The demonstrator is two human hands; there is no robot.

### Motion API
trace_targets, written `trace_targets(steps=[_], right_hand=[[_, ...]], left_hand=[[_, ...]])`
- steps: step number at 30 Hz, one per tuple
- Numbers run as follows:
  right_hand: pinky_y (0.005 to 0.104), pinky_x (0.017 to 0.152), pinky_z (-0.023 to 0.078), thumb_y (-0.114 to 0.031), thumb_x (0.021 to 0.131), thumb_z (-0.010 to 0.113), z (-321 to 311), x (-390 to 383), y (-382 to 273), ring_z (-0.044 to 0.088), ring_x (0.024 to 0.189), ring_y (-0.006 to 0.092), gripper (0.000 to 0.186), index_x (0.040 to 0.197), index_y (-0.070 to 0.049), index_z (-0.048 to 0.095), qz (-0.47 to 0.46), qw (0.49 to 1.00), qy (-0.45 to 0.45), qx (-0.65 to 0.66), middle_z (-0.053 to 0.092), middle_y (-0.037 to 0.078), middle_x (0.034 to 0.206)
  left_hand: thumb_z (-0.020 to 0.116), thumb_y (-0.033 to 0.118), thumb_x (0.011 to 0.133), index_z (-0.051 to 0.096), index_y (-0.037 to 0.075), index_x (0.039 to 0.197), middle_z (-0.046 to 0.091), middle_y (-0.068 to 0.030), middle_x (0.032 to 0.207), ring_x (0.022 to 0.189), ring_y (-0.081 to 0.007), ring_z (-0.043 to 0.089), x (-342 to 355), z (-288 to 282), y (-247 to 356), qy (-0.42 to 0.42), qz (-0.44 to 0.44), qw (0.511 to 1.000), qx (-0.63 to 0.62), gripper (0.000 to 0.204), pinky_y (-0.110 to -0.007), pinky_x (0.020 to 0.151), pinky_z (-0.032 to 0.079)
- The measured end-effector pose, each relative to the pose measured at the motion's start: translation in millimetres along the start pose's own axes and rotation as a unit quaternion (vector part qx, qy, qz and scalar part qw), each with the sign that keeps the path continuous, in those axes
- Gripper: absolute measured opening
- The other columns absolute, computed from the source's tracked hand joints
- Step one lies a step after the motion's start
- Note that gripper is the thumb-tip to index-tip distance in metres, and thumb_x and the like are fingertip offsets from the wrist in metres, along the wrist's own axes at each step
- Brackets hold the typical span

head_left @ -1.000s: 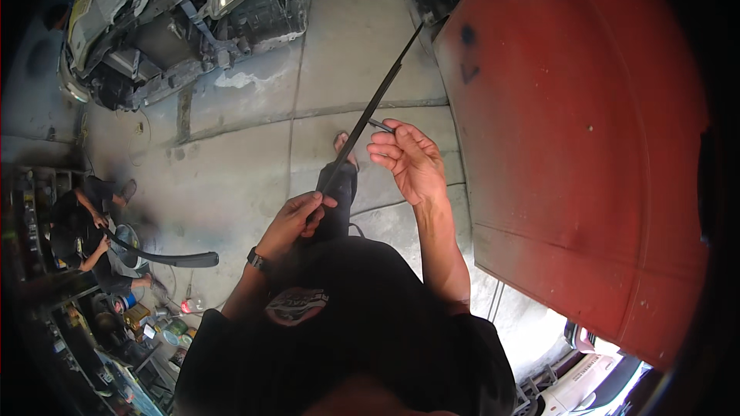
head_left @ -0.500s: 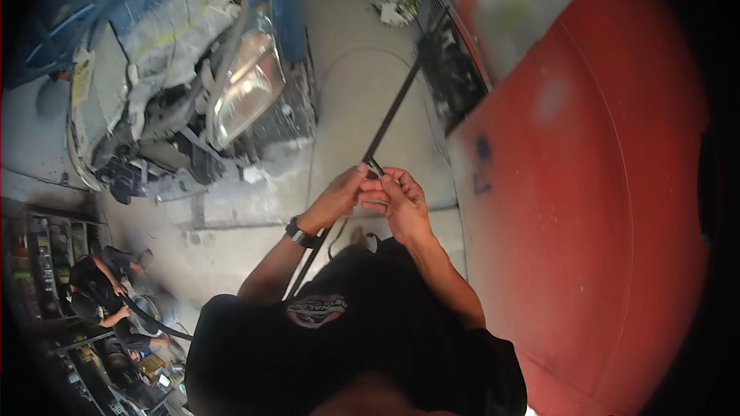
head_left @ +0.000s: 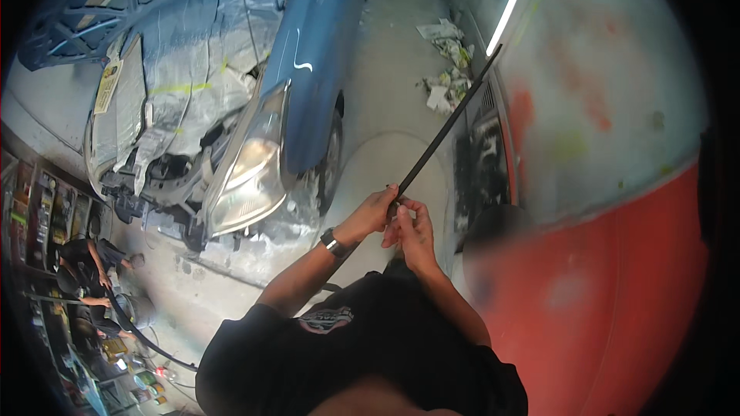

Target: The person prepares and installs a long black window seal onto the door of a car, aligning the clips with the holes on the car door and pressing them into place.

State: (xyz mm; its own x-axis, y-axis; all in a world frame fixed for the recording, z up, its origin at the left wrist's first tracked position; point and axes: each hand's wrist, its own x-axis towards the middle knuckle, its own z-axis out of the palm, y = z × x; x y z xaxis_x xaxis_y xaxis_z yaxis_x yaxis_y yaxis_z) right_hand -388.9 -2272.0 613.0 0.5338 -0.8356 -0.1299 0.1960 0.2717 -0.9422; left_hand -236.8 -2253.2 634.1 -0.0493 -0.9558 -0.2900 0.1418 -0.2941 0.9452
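Note:
A long, thin black strip (head_left: 443, 135), like a piece of trim, slants from near my body up to the far right. My left hand (head_left: 374, 214), with a dark watch on its wrist, is closed around it at chest height. Just to the right, my right hand (head_left: 415, 236) has its fingers bent and pinched together against the strip's side. What sits between those fingertips is too small and covered to make out. The strip's lower part passes behind my left forearm.
A blue car (head_left: 320, 85) with its hood up and front end stripped stands at left, its headlight (head_left: 250, 185) exposed. At right is a red and grey painted panel (head_left: 570, 300). Crumpled paper (head_left: 447, 92) lies on the floor ahead. Another person (head_left: 85, 270) holds a black strip at lower left.
My view has tilted up, showing more of the blue car and the floor ahead. Both hands stay together on the strip, with the right hand's fingers slightly shifted.

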Motion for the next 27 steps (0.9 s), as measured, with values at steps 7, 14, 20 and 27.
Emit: trace_targets(steps=[7, 14, 20, 27], right_hand=[[0.0362, 0.081, 0.055, -0.044, 0.105, 0.044, -66, 176, -40, 0.066, 0.095, 0.0222, 0.044, 0.125, -0.004, 0.044, 0.082, 0.993, -0.082, -0.037, 0.061, 0.012, 0.105], [0.0331, 0.089, 0.052, -0.037, 0.105, 0.046, -46, 393, -86, 0.062, 0.104, 0.0179, 0.039, 0.129, -0.006, 0.048, 0.022, 0.995, -0.094, 0.02, 0.06, 0.007, 0.117], [0.0268, 0.065, 0.045, -0.031, 0.107, 0.044, -39, 593, -156, 0.05, 0.066, 0.0103, 0.03, 0.108, -0.004, 0.055, -0.197, 0.976, -0.014, -0.089, 0.055, 0.002, 0.078], [0.0325, 0.055, 0.052, -0.031, 0.107, 0.044, -25, 771, -220, 0.045, 0.053, 0.0125, 0.031, 0.097, -0.002, 0.051, -0.166, 0.985, 0.053, 0.015, 0.041, 0.001, 0.061]], left_hand=[[0.032, 0.054, 0.104, 0.065, 0.004, 0.103, 0.039, 0.0065, 0.063, 0.051, -0.0061, 0.034, 200, -31, 125, 0.053, 0.048, 0.996, -0.054, 0.059, -0.023, 0.046, 0.029], [0.034, 0.051, 0.104, 0.064, 0.004, 0.102, 0.04, 0.006, 0.066, 0.055, -0.0061, 0.035, 398, -99, 246, 0.146, 0.202, 0.967, -0.058, 0.056, -0.024, 0.049, 0.031], [0.035, 0.051, 0.105, 0.062, 0.003, 0.105, 0.045, 0.0042, 0.07, 0.058, -0.0061, 0.04, 547, -178, 335, 0.179, 0.306, 0.934, -0.039, 0.055, -0.023, 0.051, 0.032], [0.037, 0.042, 0.106, 0.06, 0.002, 0.104, 0.046, 0.0015, 0.07, 0.063, -0.01, 0.048, 647, -299, 415, 0.263, 0.301, 0.9, -0.173, 0.047, -0.025, 0.056, 0.037]])
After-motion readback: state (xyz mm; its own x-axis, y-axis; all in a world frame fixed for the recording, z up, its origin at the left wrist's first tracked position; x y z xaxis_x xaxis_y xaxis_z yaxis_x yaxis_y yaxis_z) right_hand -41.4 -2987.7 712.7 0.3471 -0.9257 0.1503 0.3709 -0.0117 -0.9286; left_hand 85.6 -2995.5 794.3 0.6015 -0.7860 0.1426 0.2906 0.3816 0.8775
